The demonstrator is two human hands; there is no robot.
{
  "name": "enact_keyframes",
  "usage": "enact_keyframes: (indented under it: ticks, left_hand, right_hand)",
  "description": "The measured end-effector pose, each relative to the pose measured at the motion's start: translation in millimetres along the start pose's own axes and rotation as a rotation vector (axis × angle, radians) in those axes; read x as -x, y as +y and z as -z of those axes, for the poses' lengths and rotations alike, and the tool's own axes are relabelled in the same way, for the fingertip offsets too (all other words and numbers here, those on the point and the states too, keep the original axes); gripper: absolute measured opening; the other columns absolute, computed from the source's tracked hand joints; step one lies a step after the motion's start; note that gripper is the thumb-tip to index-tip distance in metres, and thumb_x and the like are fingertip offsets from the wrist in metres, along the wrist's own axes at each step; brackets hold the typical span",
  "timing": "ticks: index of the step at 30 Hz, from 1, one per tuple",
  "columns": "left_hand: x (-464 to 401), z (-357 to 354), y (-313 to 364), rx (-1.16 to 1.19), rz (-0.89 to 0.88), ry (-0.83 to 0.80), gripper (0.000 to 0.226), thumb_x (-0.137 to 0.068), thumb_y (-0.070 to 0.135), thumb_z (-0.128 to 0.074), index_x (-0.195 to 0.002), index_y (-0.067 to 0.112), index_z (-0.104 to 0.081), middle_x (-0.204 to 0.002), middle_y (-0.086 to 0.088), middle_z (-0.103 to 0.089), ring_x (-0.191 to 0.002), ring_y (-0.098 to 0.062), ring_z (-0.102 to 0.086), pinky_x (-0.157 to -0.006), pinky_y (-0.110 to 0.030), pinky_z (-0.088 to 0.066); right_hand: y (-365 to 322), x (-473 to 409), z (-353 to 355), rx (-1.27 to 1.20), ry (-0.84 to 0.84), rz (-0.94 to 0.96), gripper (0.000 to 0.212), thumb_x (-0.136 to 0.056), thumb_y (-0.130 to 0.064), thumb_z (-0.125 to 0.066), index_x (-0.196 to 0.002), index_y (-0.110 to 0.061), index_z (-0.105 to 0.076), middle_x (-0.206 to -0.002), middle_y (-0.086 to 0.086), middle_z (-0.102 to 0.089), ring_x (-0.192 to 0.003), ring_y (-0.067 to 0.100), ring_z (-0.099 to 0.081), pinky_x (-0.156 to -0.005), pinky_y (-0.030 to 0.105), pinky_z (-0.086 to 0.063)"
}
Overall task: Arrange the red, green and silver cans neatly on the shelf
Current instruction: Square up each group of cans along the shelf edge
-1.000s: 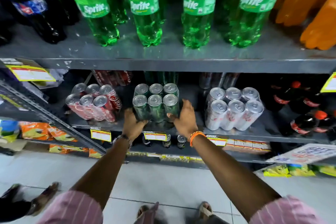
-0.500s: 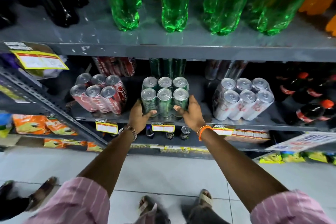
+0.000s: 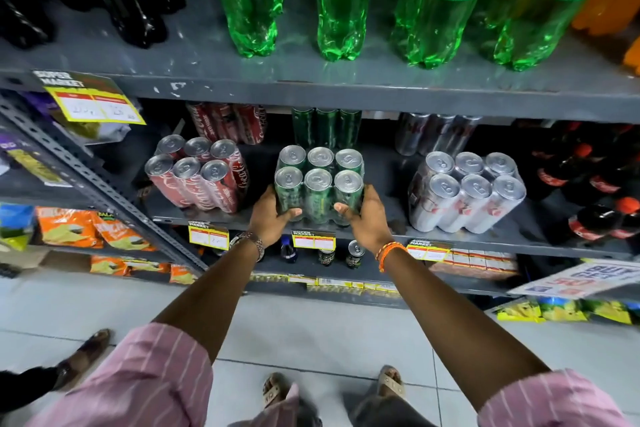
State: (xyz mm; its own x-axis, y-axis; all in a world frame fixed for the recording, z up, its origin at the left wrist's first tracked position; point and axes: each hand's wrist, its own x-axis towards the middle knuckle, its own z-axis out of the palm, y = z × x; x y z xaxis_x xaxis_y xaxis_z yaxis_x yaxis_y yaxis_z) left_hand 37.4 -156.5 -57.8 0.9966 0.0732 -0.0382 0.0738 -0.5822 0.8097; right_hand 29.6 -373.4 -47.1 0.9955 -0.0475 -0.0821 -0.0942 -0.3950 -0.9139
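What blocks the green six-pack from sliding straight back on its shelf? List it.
Both hands, left hand and right hand, grip the green six-pack at the shelf front. Directly behind stands a row of loose green cans, with only a short bare gap between. Nothing else intrudes.

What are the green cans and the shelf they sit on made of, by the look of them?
The green cans look like aluminium: dull silver tops with pull tabs, glossy printed green sides, apparently held in clear shiny plastic wrap. The shelf looks like grey painted steel: a thin flat edge, and a perforated angle-iron post beside it; paint is chipped on the shelf edge above.
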Motion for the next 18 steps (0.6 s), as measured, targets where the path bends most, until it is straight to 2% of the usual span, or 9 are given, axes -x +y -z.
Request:
enact_keyframes:
  ticks: [2, 6, 9, 11, 13, 14, 16, 17, 18]
  left_hand:
    - [2.5, -0.3, 1.0, -0.030, -0.010, 0.001, 0.062, -0.077, 0.017, -0.079, -0.130, 0.008, -0.047, -0.124, -0.009, -0.065, -0.113, -0.021, -0.062, -0.099, -0.033, -0.048]
    - [13.7, 18.0, -1.0, -0.048, -0.012, 0.119, 0.073, -0.076, 0.021, -0.080, -0.137, 0.006, -0.043, -0.136, -0.012, -0.058, -0.123, -0.025, -0.057, -0.105, -0.039, -0.047]
    - [30.5, 49.0, -10.4, 0.058, -0.052, 0.288, 0.055, -0.079, 0.008, -0.074, -0.130, 0.015, -0.053, -0.130, -0.008, -0.061, -0.117, -0.020, -0.061, -0.099, -0.026, -0.052]
    - [39.5, 77.3, -24.6, 0.023, -0.085, 0.495, 0.050, -0.075, -0.002, -0.070, -0.121, 0.013, -0.059, -0.121, -0.009, -0.063, -0.109, -0.021, -0.062, -0.093, -0.020, -0.052]
    - [38.3, 105.5, -44.5, -0.071, -0.023, 0.675, 0.050, -0.071, -0.001, -0.068, -0.120, 0.002, -0.058, -0.123, -0.019, -0.059, -0.113, -0.029, -0.056, -0.097, -0.042, -0.051]
    - [35.1, 120.3, -55.6, -0.093, 0.068, 0.698, 0.059, -0.071, 0.003, -0.065, -0.128, -0.003, -0.051, -0.130, -0.025, -0.052, -0.121, -0.034, -0.049, -0.101, -0.052, -0.046]
    - [23.8, 149.9, -79.0, -0.099, 0.276, 0.545, 0.082, -0.076, 0.005, -0.061, -0.146, -0.010, -0.021, -0.152, -0.033, -0.025, -0.142, -0.045, -0.026, -0.116, -0.054, -0.028]
    - [16.5, 158.3, -86.7, -0.123, 0.323, 0.423, 0.087, -0.080, 0.004, -0.059, -0.149, -0.011, -0.009, -0.157, -0.032, -0.013, -0.147, -0.045, -0.014, -0.121, -0.050, -0.018]
    - [13.5, 170.1, -92.8, -0.131, 0.318, 0.312, 0.086, -0.082, 0.001, -0.057, -0.149, -0.012, -0.006, -0.158, -0.030, -0.012, -0.148, -0.043, -0.012, -0.122, -0.046, -0.014]
  right_hand:
    - [-2.6, 4.8, -1.6, 0.035, 0.026, 0.018, 0.055, -0.082, -0.021, -0.076, -0.125, -0.008, -0.046, -0.125, 0.008, -0.056, -0.116, 0.021, -0.055, -0.105, 0.044, -0.047]
    - [-20.7, 22.2, -9.9, 0.193, 0.262, 0.186, 0.083, -0.078, -0.029, -0.077, -0.144, -0.007, -0.031, -0.141, 0.013, -0.036, -0.133, 0.028, -0.033, -0.115, 0.039, -0.032]
    - [-49.6, 32.8, -29.8, 0.206, 0.356, 0.408, 0.070, -0.082, -0.022, -0.070, -0.142, -0.008, -0.037, -0.146, 0.014, -0.035, -0.137, 0.028, -0.030, -0.118, 0.040, -0.028]
    - [-71.3, 39.6, -58.0, 0.196, 0.301, 0.535, 0.055, -0.084, -0.019, -0.067, -0.134, -0.011, -0.047, -0.142, 0.012, -0.041, -0.135, 0.023, -0.033, -0.118, 0.033, -0.028]
    - [-88.8, 45.8, -93.4, 0.148, 0.159, 0.587, 0.045, -0.085, -0.016, -0.066, -0.128, -0.012, -0.053, -0.137, 0.009, -0.045, -0.132, 0.021, -0.039, -0.116, 0.031, -0.031]
    - [-96.2, 45.5, -112.7, 0.129, 0.080, 0.579, 0.044, -0.085, -0.016, -0.065, -0.127, -0.012, -0.053, -0.135, 0.008, -0.046, -0.131, 0.021, -0.041, -0.115, 0.032, -0.033]
    - [-109.1, 39.1, -155.0, 0.138, -0.011, 0.494, 0.050, -0.083, -0.019, -0.067, -0.129, -0.014, -0.050, -0.132, 0.007, -0.047, -0.127, 0.022, -0.043, -0.112, 0.035, -0.037]
    - [-109.1, 30.1, -173.0, 0.139, -0.007, 0.412, 0.055, -0.080, -0.022, -0.070, -0.130, -0.014, -0.049, -0.130, 0.008, -0.048, -0.125, 0.025, -0.045, -0.110, 0.036, -0.038]
    - [-112.1, 22.0, -191.5, 0.126, 0.016, 0.312, 0.061, -0.075, -0.023, -0.073, -0.130, -0.012, -0.049, -0.128, 0.011, -0.050, -0.122, 0.028, -0.048, -0.107, 0.037, -0.040]
